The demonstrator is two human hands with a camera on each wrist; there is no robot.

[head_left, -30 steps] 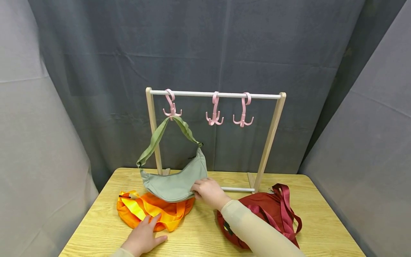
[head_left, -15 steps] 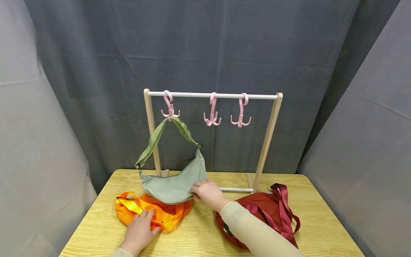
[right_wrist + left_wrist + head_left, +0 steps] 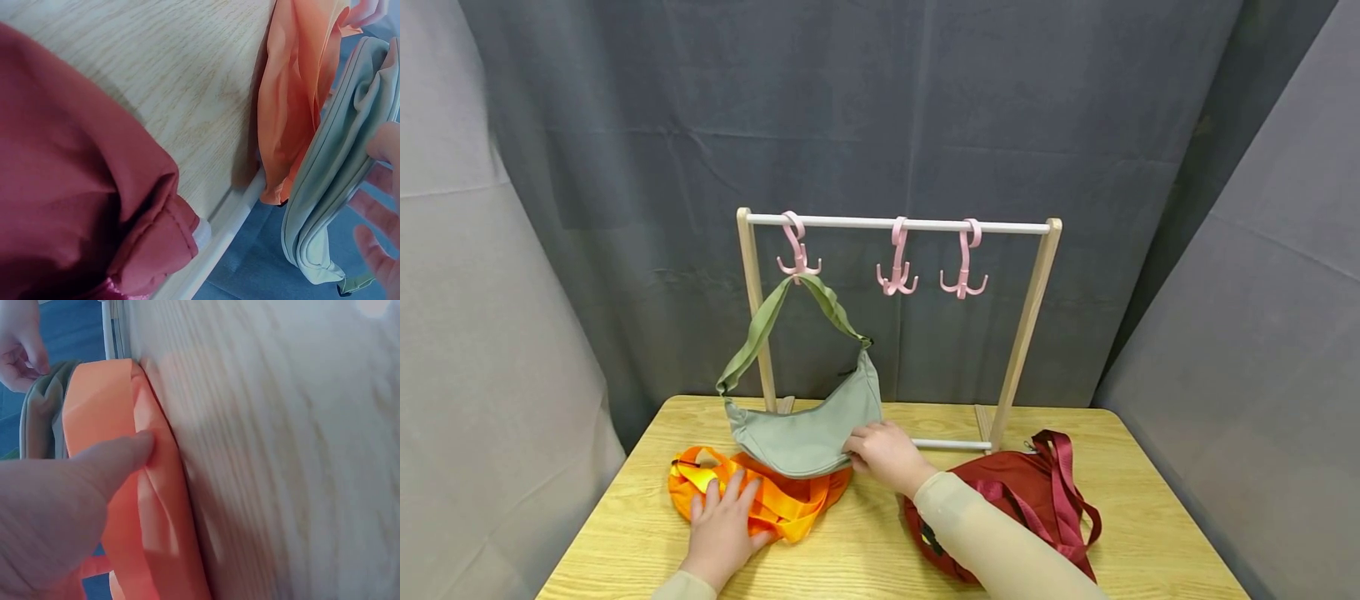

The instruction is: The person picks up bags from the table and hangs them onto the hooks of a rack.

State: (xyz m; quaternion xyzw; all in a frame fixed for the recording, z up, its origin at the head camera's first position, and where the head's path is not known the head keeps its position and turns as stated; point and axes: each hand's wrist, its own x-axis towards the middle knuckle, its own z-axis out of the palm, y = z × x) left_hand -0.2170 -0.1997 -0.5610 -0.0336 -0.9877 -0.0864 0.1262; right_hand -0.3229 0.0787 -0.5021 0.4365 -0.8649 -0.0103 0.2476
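The right hand (image 3: 886,455) pinches the green bag (image 3: 808,435), its strap (image 3: 762,330) hung above the fingers on 1 of 3 pink hooks (image 3: 800,265). The left hand (image 3: 721,531) rests spread fingers on the orange bag (image 3: 790,505). Right of the right fingers, a red bag (image 3: 1013,473) lies on the worktop (image 3: 1150,517).

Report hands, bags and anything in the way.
Left hand spread on orange bag. Right hand pinching edge of green bag. Green bag hung by strap from leftmost pink hook. Possible snag: it overlaps orange bag's far side in head view.
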